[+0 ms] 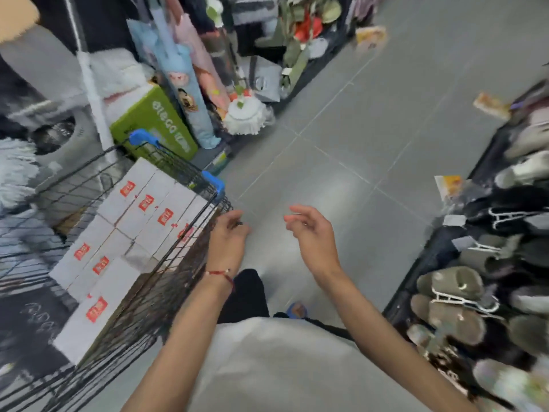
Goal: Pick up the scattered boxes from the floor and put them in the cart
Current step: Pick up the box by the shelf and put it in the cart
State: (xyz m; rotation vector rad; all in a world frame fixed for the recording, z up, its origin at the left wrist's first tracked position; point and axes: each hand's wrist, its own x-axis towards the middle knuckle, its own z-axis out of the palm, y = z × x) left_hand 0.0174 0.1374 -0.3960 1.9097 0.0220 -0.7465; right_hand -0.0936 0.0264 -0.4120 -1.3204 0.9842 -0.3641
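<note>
Right hand (312, 233) hangs relaxed, empty; left hand (228, 237) curls beside wire cart (166, 269) rim, grip unclear. White red-labelled boxes (139, 209) fill it.

Blurred by motion all over. Cut off by the left and bottom edges: cart (166, 281), wheels unseen. Partly hidden behind its wire wall: sides of the boxes (148, 221); print on their red labels (127, 188) too smeared to read. Tucked under curled knuckles: fingertips of the left grip (228, 236), so touching the wire rim or just clear of it, cannot tell. Smeared and cropped at the right edge: slippers (454, 292).
</note>
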